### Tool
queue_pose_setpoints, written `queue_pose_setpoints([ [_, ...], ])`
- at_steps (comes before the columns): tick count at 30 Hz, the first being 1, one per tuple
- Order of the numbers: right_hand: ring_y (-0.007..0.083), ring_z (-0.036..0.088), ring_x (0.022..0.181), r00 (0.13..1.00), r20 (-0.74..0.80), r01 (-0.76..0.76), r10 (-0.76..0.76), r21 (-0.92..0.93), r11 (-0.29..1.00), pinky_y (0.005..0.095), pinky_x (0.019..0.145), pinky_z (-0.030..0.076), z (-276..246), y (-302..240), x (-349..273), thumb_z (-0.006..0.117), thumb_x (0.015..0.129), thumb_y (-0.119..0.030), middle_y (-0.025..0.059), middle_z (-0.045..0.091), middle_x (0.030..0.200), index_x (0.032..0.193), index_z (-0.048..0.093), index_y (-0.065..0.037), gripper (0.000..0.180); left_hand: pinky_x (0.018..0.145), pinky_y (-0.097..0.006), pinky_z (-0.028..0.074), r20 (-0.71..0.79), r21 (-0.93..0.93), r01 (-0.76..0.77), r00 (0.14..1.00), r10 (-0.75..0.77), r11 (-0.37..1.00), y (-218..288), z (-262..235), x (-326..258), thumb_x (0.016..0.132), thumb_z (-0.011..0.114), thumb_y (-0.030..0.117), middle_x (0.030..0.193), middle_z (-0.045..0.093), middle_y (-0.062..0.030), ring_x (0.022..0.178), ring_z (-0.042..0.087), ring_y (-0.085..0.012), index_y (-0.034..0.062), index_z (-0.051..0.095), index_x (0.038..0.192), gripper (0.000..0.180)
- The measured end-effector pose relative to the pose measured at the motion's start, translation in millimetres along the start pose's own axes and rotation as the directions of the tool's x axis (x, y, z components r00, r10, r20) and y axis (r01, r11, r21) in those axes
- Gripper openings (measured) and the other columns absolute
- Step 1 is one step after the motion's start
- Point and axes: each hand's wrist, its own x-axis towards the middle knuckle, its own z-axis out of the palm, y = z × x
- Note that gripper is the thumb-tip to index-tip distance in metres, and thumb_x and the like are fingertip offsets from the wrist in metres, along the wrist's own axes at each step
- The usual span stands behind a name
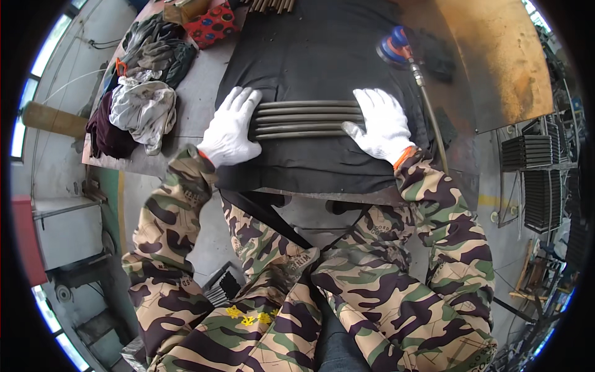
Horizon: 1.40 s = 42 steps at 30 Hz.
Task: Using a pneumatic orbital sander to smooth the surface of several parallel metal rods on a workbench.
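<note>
Several dark metal rods (308, 116) lie side by side across a black cloth (297, 56) spread on the table. My left hand (229, 130), in a white knit glove, rests flat at the rods' left ends, its fingers stretched away from me. At the right ends lies my right hand (379, 124), gloved the same way, with fingers extended and the thumb apart, touching the nearer rods. Both palms cover the tips of the rods, so those ends are hidden.
A blue and red sander (394, 47) with a hose (432, 118) sits at the far right. Crumpled rags (145, 102) are heaped on the left. More rods (271, 5) lie at the far edge. Racks of dark bars (540, 186) stand beyond the table's right side.
</note>
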Motion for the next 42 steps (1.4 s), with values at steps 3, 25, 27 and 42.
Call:
queue_pose_setpoints([
  [3, 0.0365, 0.047, 0.147, 1.000, -0.004, 0.011, -0.011, -0.063, 0.998, 0.0552, 0.127, 0.031, -1.7, -2.5, -0.7, 0.069, 0.096, -0.061, 0.0154, 0.055, 0.154, 0.155, 0.051, -0.004, 0.084, 0.131, -0.054, 0.032, -0.030, -0.043, 0.075, 0.997, -0.076, 0.996, 6.0, 8.8, -4.8, 0.073, 0.084, 0.034, 0.167, 0.040, -0.0318, 0.160, 0.030, -0.0518, -0.0055, 0.039, 0.163, 0.107],
  [25, 0.0476, 0.031, 0.159, 0.994, 0.100, 0.054, -0.044, -0.104, 0.993, 0.0636, 0.130, 0.023, 10.1, 21.6, 11.1, 0.061, 0.098, -0.069, 0.0247, 0.037, 0.171, 0.169, 0.033, -0.004, 0.100, 0.130, -0.058, 0.029, -0.085, 0.040, 0.129, 0.988, -0.125, 0.991, 11.0, 18.1, 15.4, 0.075, 0.085, 0.069, 0.167, 0.040, -0.0334, 0.158, 0.032, -0.0523, -0.0083, 0.042, 0.160, 0.123],
  [27, 0.0466, 0.029, 0.160, 0.994, 0.102, 0.047, -0.037, -0.105, 0.993, 0.0630, 0.130, 0.022, 5.8, 20.4, 11.7, 0.060, 0.099, -0.069, 0.0248, 0.036, 0.172, 0.169, 0.032, -0.004, 0.100, 0.131, -0.058, 0.029, -0.089, 0.051, 0.113, 0.990, -0.109, 0.992, 11.1, 17.4, 17.0, 0.076, 0.084, 0.069, 0.167, 0.039, -0.0334, 0.158, 0.031, -0.0522, -0.0083, 0.042, 0.161, 0.123],
  [42, 0.0275, 0.064, 0.138, 0.958, 0.047, -0.193, 0.283, 0.834, 0.516, 0.0360, 0.117, 0.047, 1.2, 50.0, 34.2, 0.063, 0.111, -0.038, 0.0210, 0.068, 0.147, 0.150, 0.061, 0.001, 0.055, 0.129, -0.058, 0.030, -0.067, 0.016, 0.018, 0.998, -0.017, 1.000, -16.3, 20.7, 6.6, 0.088, 0.077, 0.064, 0.164, 0.041, -0.0327, 0.156, 0.032, -0.0528, -0.0085, 0.039, 0.162, 0.110],
])
